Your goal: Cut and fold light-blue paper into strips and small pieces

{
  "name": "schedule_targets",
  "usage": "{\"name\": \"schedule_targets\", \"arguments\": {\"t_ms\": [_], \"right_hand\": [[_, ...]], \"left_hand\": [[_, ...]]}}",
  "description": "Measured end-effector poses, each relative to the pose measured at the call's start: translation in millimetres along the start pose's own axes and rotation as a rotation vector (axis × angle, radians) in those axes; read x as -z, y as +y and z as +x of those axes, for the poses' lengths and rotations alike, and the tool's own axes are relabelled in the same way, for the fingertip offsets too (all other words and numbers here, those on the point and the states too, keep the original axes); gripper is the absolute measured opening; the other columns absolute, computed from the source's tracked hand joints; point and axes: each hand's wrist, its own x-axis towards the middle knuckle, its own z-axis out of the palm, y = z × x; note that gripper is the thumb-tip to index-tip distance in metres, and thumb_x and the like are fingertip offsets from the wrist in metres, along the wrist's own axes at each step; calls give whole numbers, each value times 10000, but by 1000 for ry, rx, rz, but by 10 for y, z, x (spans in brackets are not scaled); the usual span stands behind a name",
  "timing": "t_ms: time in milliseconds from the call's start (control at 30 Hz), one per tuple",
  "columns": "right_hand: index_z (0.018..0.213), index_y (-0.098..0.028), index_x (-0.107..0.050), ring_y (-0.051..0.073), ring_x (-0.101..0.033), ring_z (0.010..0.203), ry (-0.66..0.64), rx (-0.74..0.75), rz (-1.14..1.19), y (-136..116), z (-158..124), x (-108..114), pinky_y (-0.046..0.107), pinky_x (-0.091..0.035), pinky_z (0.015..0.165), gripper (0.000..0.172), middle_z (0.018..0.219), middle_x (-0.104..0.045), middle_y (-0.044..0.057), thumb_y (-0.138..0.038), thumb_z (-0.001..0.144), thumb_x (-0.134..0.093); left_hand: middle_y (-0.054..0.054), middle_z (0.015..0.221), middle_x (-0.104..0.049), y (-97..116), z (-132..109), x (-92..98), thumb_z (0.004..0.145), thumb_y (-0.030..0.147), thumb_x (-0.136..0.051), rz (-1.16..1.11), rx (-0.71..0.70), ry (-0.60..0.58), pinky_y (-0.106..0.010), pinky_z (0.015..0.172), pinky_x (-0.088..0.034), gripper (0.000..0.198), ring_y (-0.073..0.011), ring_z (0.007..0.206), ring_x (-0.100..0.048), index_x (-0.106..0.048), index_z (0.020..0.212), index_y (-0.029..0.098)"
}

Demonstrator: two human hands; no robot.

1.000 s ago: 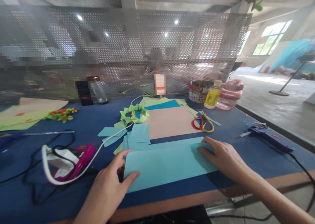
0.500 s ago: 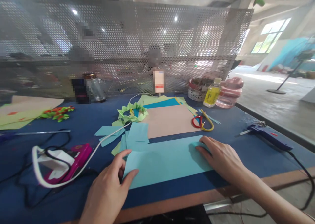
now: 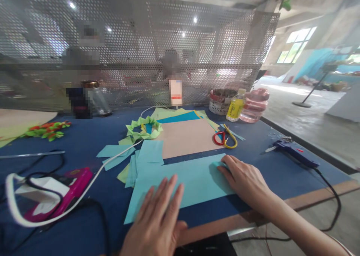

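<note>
A light blue sheet of paper (image 3: 194,177) lies lengthwise near the table's front edge. My left hand (image 3: 160,214) rests over its left part, fingers stretched out and flat, holding nothing. At the right end, my right hand (image 3: 239,175) has its fingers curled round the sheet, pinching it between thumb and fingers; the paper's edge there is partly hidden. Beyond the sheet are a pale pink sheet (image 3: 188,138), smaller blue paper pieces (image 3: 150,151) and a zigzag-folded green paper ring (image 3: 144,129). Scissors (image 3: 225,138) with red and yellow handles lie past my right hand.
A glue gun (image 3: 296,154) with a black cord is at the right. On the left sits a magenta power strip (image 3: 70,190) with a white cable. A yellow-labelled bottle (image 3: 235,106), a woven basket (image 3: 221,102) and a phone (image 3: 176,93) stand along the perforated screen (image 3: 126,53).
My left hand has gone from holding the sheet's left edge to lying flat on its left part. My right hand stays at the right end. The view has shifted slightly right.
</note>
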Motion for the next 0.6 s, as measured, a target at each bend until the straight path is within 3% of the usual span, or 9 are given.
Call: {"name": "schedule_targets", "arguments": {"t_ms": [100,233,400,600], "right_hand": [[830,-198,-491,190,-650,638,-19,-17,1,-5,5,2,262,-252,511,126,779,-655,36,-260,926,-439],[831,-201,-489,191,-650,649,-31,-24,-11,-14,18,1,264,-245,511,129,797,-662,38,-260,930,-431],[832,-202,-482,189,-653,655,-42,-35,-11,-13,17,-2,262,-250,514,118,787,-661,33,-250,928,-433],[825,-207,-486,195,-649,645,-11,-20,18,-1,5,-17,270,-251,509,132,786,-657,37,-254,927,-417]], "left_hand": [[-74,1440,-475,192,29,-85,911,505,-402,17,-154,29,-422,1138,-196,587,-282,1330,-385,-443,1388,165],[-45,1439,-479,336,63,-166,895,442,-454,4,-146,33,-474,1167,-62,547,-304,1391,-271,-464,1379,189],[-40,1401,-525,360,87,-193,886,433,-476,-10,-114,48,-473,1172,-16,519,-296,1432,-160,-508,1346,194],[-29,1412,-512,333,57,-211,904,552,-372,15,-142,54,-432,1157,-135,572,-275,1336,-375,-509,1346,217]]}}
